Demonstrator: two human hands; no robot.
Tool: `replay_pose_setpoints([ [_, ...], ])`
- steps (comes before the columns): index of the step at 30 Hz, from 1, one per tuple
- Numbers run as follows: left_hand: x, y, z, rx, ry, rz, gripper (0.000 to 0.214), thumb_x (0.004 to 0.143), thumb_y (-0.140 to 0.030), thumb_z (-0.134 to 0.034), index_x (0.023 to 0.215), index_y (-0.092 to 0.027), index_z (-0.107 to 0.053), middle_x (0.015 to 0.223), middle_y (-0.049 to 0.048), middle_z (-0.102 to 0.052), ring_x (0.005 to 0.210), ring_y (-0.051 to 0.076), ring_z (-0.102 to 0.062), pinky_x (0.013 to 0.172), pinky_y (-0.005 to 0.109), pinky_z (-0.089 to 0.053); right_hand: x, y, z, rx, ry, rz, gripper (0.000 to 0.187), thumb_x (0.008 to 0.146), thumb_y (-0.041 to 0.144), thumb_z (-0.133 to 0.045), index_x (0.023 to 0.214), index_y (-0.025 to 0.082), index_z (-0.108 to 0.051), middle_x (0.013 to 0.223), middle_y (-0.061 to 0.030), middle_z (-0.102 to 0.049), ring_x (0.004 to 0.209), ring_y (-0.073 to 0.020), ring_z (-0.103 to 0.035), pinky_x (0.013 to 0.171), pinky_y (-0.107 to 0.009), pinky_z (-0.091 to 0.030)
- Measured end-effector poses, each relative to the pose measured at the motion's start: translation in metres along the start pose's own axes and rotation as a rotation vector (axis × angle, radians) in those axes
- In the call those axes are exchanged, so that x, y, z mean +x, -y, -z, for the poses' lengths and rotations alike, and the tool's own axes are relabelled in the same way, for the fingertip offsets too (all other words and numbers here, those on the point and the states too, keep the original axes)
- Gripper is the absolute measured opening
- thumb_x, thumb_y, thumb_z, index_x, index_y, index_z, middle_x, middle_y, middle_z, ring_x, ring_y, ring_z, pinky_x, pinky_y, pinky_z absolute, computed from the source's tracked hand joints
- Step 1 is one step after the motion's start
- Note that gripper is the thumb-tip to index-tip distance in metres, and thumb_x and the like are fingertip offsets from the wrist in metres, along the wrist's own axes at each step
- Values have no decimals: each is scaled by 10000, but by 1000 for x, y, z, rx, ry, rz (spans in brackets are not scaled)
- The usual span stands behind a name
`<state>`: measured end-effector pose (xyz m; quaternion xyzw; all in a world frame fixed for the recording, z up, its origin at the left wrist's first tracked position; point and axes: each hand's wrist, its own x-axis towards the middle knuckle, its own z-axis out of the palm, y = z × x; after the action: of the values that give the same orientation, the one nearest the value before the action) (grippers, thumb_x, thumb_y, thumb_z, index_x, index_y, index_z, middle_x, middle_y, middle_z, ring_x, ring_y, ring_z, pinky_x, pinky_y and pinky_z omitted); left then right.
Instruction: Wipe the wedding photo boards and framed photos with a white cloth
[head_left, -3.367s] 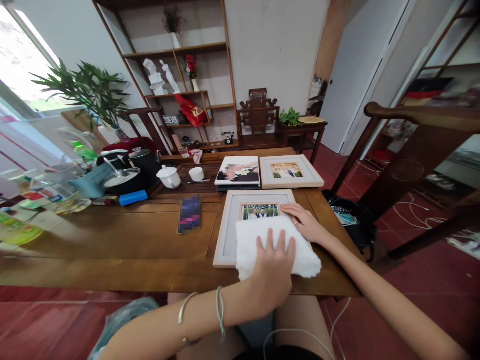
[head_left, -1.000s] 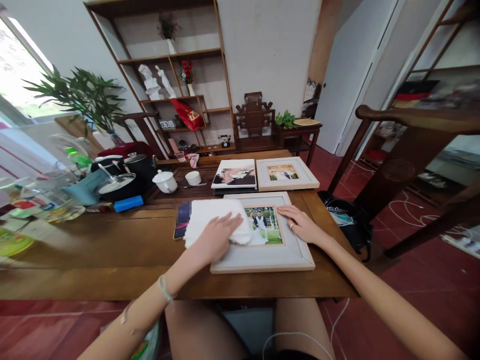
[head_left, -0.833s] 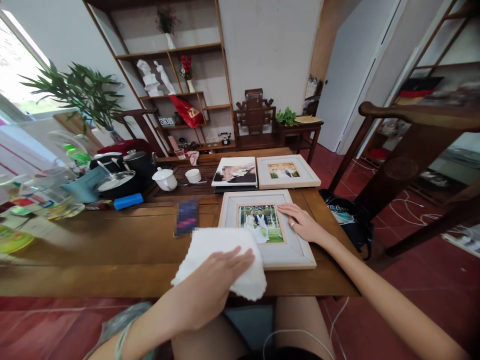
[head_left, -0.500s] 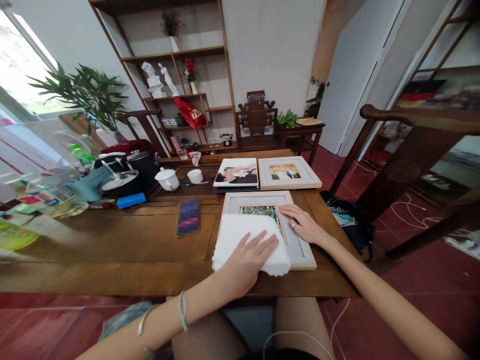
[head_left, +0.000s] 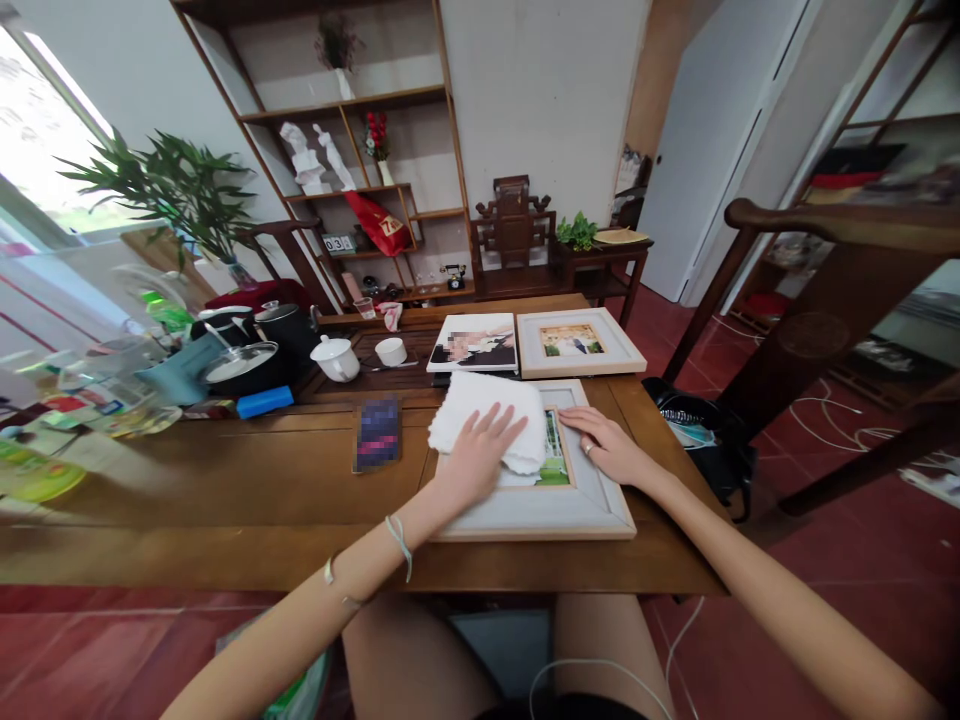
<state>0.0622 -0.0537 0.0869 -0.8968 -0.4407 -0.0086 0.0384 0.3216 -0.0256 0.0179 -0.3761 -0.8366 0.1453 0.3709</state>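
Note:
My left hand (head_left: 486, 455) lies flat with fingers spread on a folded white cloth (head_left: 457, 410), pressing it against a picture frame. That picture frame (head_left: 585, 518) lies face up at the table's edge, pale wood with a wide light-grey border. The cloth covers its upper left part and much of the photo (head_left: 555, 470), whose right strip shows greenery. My right hand (head_left: 607, 445) rests on the frame's right side, fingers stretched out over the inner edge by the photo, holding nothing. A ring sits on one of its fingers.
Behind the frame lie a photo panel (head_left: 472, 343) and a second framed photo (head_left: 615, 340). A pixelated dark booklet-like item (head_left: 377, 435) is to the left. Farther left stand a lidded white cup (head_left: 335, 358), a blue block (head_left: 264, 402) and a black kettle (head_left: 289, 335). A wooden chair (head_left: 825, 300) stands right.
My left hand has slid the white cloth away from me and slightly left, from the frame's lower part to its upper left. My right hand has stayed in place.

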Motion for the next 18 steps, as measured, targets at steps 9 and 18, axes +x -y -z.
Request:
replay_pose_setpoints([
  [9, -36, -99, 19, -46, 20, -115, 632, 837, -119, -432, 1458, -122, -312, 1501, 153, -369, 1353, 346, -378, 1001, 476, -419, 2, 7, 4, 63, 7, -41, 431, 854, 140, -433, 1226, 252, -622, 1275, -82, -618, 1208, -261, -527, 1047, -523, -407],
  [18, -89, -84, 14, 75, 56, -50, 665, 848, -125, -451, 1479, -270, -300, 1472, 111, -427, 1316, 345, -440, 950, 486, -455, -1, 1, 0, 20, -11, -23, 563, 756, 54, -428, 1250, 253, -607, 1272, -63, -620, 1225, -252, -520, 1072, -554, -377],
])
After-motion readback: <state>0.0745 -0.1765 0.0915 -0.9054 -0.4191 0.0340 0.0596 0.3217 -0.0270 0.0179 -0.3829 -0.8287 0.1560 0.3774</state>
